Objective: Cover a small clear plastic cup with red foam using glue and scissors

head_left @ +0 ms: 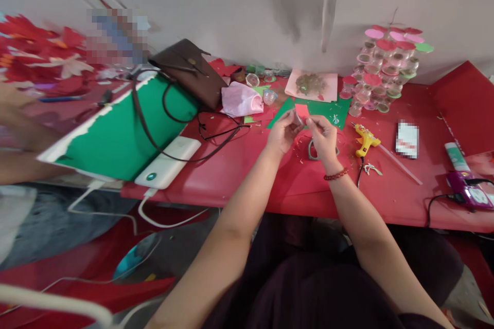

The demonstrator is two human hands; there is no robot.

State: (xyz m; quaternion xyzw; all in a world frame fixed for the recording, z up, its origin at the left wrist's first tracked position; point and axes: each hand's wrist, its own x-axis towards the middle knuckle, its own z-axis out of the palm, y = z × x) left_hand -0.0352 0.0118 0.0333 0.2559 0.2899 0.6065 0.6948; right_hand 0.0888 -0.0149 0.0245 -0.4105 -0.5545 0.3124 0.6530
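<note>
Over the middle of the table, both my hands are raised close together at a small red piece of paper (302, 110). My left hand (283, 131) is closed on its left side, near a greyish edge I cannot make out. The fingertips of my right hand (323, 133) pinch the same paper from the right. Beneath my right hand lie scissors with dark greenish handles (312, 150), partly hidden by it. They rest on red paper sheets (287, 175), with a green sheet (339, 108) just behind.
To the right lie a yellow glue gun (366, 140), a clear glue stick (401, 164) and a purple power strip (469, 190). Behind them stands a stack of small plastic cups (380, 72). On the left are a brown bag (193, 69), a green board (127, 128), a white power bank (170, 162) and another person's arm (27, 128).
</note>
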